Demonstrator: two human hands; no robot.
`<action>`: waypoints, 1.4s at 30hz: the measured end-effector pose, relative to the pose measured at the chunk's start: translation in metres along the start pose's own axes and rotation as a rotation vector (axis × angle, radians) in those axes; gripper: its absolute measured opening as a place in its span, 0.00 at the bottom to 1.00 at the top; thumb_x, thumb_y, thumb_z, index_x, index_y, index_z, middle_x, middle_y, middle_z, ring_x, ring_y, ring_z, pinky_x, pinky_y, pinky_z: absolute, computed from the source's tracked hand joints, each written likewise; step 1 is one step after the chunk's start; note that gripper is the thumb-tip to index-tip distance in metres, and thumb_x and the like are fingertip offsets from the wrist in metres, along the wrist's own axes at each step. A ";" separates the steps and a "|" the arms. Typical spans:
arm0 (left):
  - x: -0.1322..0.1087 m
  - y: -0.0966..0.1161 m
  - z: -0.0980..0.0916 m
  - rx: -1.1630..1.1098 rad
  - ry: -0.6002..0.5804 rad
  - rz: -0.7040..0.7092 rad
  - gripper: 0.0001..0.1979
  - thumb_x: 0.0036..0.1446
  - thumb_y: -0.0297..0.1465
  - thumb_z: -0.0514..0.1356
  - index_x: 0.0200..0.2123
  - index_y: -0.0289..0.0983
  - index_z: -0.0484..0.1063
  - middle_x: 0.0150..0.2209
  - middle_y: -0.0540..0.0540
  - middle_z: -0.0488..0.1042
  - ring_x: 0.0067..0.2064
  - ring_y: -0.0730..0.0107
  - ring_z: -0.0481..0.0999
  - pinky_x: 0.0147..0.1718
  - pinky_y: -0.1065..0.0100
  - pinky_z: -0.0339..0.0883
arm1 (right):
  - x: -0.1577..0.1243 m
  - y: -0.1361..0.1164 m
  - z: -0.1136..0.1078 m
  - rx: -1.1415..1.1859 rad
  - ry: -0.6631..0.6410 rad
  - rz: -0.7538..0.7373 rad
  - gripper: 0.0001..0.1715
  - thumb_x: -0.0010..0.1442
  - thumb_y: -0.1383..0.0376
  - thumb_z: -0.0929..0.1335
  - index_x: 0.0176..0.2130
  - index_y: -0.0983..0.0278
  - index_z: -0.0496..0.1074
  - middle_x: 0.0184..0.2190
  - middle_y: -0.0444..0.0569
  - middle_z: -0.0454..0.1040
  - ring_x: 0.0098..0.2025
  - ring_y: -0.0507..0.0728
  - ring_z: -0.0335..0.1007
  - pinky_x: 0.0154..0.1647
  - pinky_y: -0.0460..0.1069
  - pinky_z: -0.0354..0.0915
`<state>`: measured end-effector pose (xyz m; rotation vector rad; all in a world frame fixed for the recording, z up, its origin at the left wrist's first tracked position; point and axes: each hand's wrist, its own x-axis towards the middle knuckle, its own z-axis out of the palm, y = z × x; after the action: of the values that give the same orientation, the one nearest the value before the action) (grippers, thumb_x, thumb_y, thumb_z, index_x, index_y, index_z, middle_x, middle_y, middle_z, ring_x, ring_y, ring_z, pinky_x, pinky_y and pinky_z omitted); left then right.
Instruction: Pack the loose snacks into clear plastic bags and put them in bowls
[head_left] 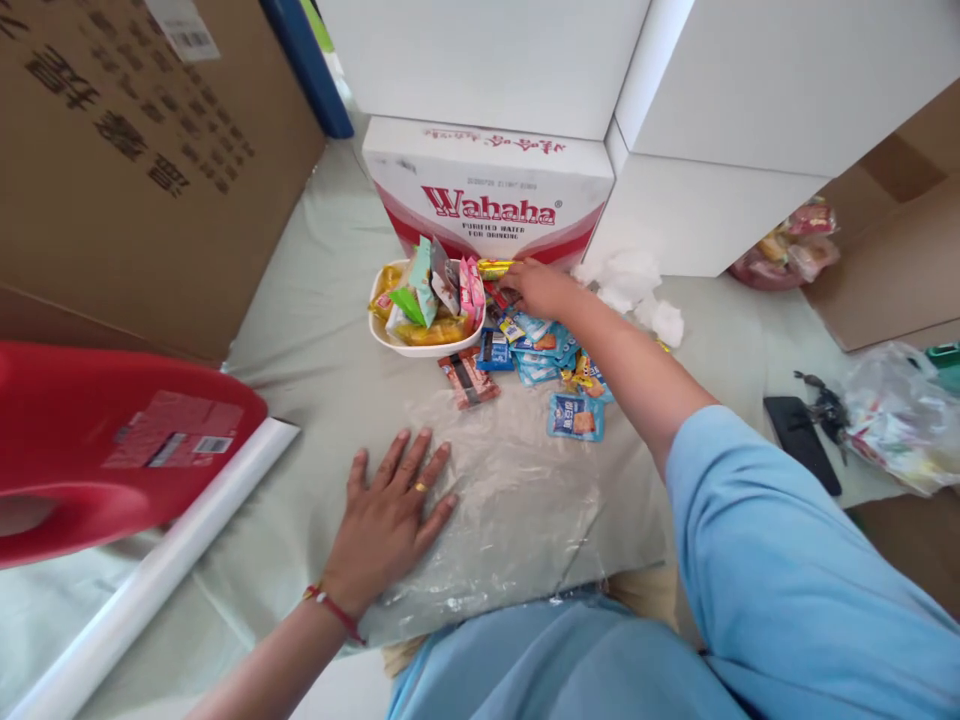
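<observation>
My left hand (pixel 394 515) lies flat with its fingers spread, on the cloth and the edge of a clear plastic bag (pixel 517 510). My right hand (pixel 544 290) reaches over a heap of small snack packets (pixel 536 345), fingers bent down beside a yellow packet (pixel 495 269) and a red one (pixel 493 294). What lies under its fingertips is partly hidden. Left of that hand stands a white bowl (pixel 431 350) full of upright and lying snack packets. A brown packet (pixel 469 378) and a blue packet (pixel 576 416) lie nearer to me.
Behind the bowl stands a Wahaba-type water carton marked Wahaha (pixel 491 195), among white boxes (pixel 720 210). A red jug (pixel 127 440) and white roll (pixel 157 570) are at left. Crumpled white tissue (pixel 634 295), a phone (pixel 802 445) and a plastic bag (pixel 904 415) are at right.
</observation>
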<state>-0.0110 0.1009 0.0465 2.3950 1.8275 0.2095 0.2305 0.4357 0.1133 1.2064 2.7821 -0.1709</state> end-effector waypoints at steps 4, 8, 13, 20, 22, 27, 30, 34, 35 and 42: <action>0.000 0.000 0.001 -0.016 0.009 0.000 0.30 0.70 0.44 0.52 0.73 0.48 0.62 0.74 0.41 0.60 0.76 0.45 0.56 0.73 0.36 0.36 | -0.012 -0.011 0.007 -0.061 -0.003 0.148 0.26 0.69 0.62 0.69 0.62 0.68 0.73 0.61 0.63 0.74 0.58 0.68 0.72 0.54 0.56 0.67; -0.001 -0.002 0.002 -0.017 -0.002 0.028 0.30 0.69 0.46 0.54 0.72 0.49 0.64 0.75 0.42 0.60 0.76 0.44 0.56 0.73 0.36 0.36 | -0.027 -0.023 0.009 -0.073 0.045 0.246 0.22 0.72 0.64 0.65 0.60 0.71 0.73 0.58 0.67 0.75 0.58 0.69 0.73 0.54 0.56 0.68; -0.001 -0.003 0.000 0.013 -0.031 0.063 0.30 0.69 0.46 0.53 0.72 0.48 0.63 0.76 0.39 0.56 0.75 0.44 0.57 0.72 0.34 0.35 | -0.012 -0.028 0.010 -0.080 0.075 0.220 0.33 0.66 0.59 0.71 0.65 0.70 0.70 0.63 0.68 0.71 0.63 0.73 0.69 0.58 0.61 0.68; 0.000 0.002 0.000 0.036 -0.037 0.043 0.31 0.71 0.48 0.52 0.73 0.46 0.62 0.77 0.38 0.53 0.77 0.46 0.55 0.73 0.35 0.34 | -0.035 -0.006 -0.004 0.055 0.265 0.377 0.21 0.72 0.69 0.61 0.54 0.72 0.79 0.50 0.67 0.81 0.53 0.69 0.78 0.54 0.59 0.70; 0.000 0.003 0.000 0.034 -0.038 0.047 0.32 0.71 0.49 0.52 0.73 0.47 0.61 0.77 0.39 0.53 0.77 0.45 0.54 0.73 0.34 0.33 | -0.064 0.009 -0.011 0.223 0.478 0.413 0.21 0.72 0.67 0.61 0.53 0.69 0.80 0.46 0.61 0.83 0.50 0.68 0.80 0.53 0.59 0.72; 0.000 0.002 0.000 0.022 -0.041 0.056 0.32 0.71 0.50 0.51 0.74 0.47 0.59 0.77 0.40 0.54 0.77 0.44 0.54 0.72 0.33 0.32 | -0.155 -0.007 -0.021 0.758 0.632 0.147 0.18 0.72 0.60 0.65 0.53 0.59 0.81 0.38 0.49 0.84 0.40 0.60 0.83 0.47 0.56 0.77; 0.000 0.001 0.001 0.016 -0.032 0.062 0.31 0.72 0.49 0.50 0.74 0.47 0.59 0.77 0.40 0.55 0.76 0.45 0.55 0.72 0.32 0.33 | -0.194 -0.058 -0.003 0.908 0.473 -0.207 0.15 0.72 0.62 0.67 0.52 0.55 0.82 0.50 0.49 0.84 0.52 0.58 0.81 0.56 0.55 0.75; 0.001 0.002 0.002 0.019 -0.026 0.063 0.30 0.73 0.46 0.48 0.73 0.46 0.61 0.76 0.39 0.54 0.76 0.45 0.56 0.72 0.32 0.35 | -0.211 -0.106 0.047 0.972 0.217 -0.497 0.20 0.72 0.71 0.65 0.53 0.58 0.82 0.59 0.53 0.80 0.58 0.57 0.78 0.59 0.53 0.72; 0.001 0.002 0.002 0.021 -0.024 0.060 0.30 0.73 0.46 0.47 0.73 0.46 0.61 0.77 0.39 0.54 0.76 0.45 0.55 0.72 0.32 0.35 | -0.213 -0.109 0.060 0.921 0.152 -0.514 0.20 0.69 0.74 0.65 0.51 0.59 0.83 0.59 0.53 0.80 0.57 0.58 0.79 0.59 0.53 0.72; -0.002 -0.002 0.004 0.013 0.010 0.028 0.32 0.73 0.48 0.47 0.74 0.43 0.59 0.76 0.40 0.55 0.76 0.49 0.57 0.73 0.38 0.38 | -0.203 -0.058 0.070 0.585 0.265 -0.102 0.26 0.56 0.80 0.64 0.43 0.60 0.83 0.50 0.54 0.83 0.54 0.62 0.77 0.57 0.59 0.71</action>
<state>-0.0131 0.0999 0.0421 2.4341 1.8059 0.2132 0.3295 0.2396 0.0767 1.2616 3.1406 -0.9560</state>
